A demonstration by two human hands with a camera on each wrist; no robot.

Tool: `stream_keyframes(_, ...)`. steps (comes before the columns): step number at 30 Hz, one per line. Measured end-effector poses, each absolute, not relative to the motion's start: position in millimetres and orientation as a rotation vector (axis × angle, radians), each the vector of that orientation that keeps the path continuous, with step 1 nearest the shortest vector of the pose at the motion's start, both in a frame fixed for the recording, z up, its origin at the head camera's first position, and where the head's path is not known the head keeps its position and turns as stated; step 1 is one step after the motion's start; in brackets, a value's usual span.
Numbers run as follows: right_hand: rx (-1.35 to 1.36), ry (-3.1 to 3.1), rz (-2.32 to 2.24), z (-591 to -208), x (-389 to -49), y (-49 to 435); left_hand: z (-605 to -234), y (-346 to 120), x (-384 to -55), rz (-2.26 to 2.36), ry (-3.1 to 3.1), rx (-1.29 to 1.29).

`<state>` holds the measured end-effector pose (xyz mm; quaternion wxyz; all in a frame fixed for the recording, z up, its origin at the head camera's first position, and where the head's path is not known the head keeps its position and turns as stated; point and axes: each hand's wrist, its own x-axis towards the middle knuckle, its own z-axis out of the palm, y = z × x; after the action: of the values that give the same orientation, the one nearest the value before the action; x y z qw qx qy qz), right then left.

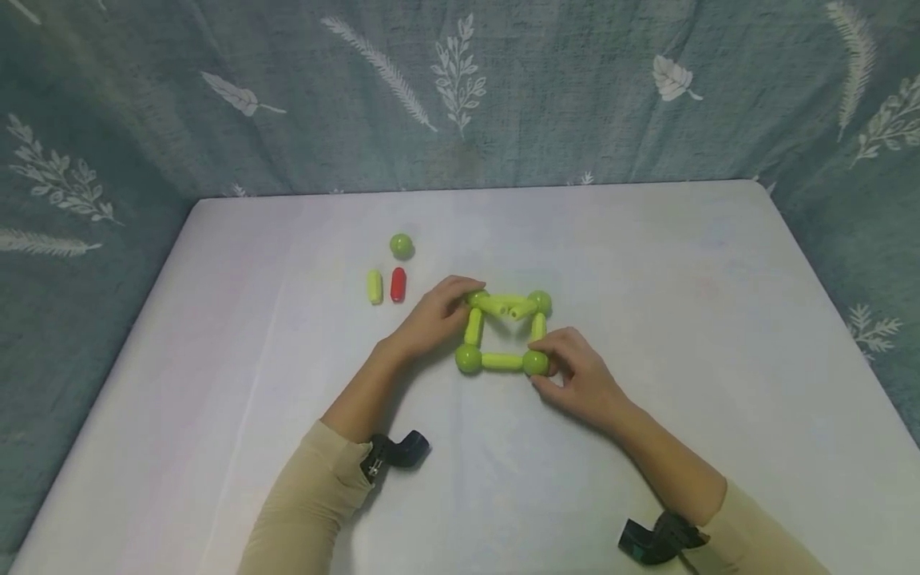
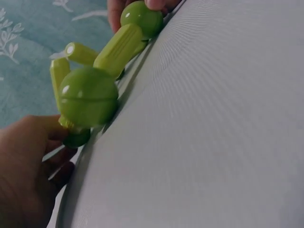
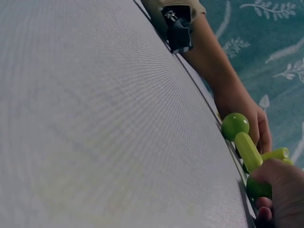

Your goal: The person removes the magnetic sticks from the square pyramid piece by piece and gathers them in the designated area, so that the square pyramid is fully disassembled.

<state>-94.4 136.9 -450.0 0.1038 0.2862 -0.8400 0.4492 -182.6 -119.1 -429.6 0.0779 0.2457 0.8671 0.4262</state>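
Observation:
A square toy frame of green balls joined by yellow-green rods lies on the white table. From its two far balls, two more rods slant inward and up, their free ends close together. My left hand holds the frame at its far left ball, fingers curled about it. At the near right ball, my right hand pinches with thumb and fingers. The left wrist view shows the near left ball large, partly covering the corner where the left fingers are. In the right wrist view the right thumb overlaps its ball.
Left of the frame lie a loose green ball, a yellow-green rod and a red rod. Leaf-patterned cloth hangs behind the far edge of the white table. Each wrist carries a black camera.

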Motion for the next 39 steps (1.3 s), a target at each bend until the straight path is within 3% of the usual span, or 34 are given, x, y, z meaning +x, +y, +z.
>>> stream_keyframes(14, 0.277, -2.484, 1.374, -445, -94, 134, -429, -133, -146, 1.298, 2.620, 0.724)
stream_keyframes(28, 0.875, -2.410, 0.867, -450, -87, 134, -439, -121, -126, 1.330, 2.738, 0.709)
stream_keyframes(39, 0.703, -2.464, 1.104, -451, -91, 137, -441, -113, -119, 1.446, 2.744, 0.746)
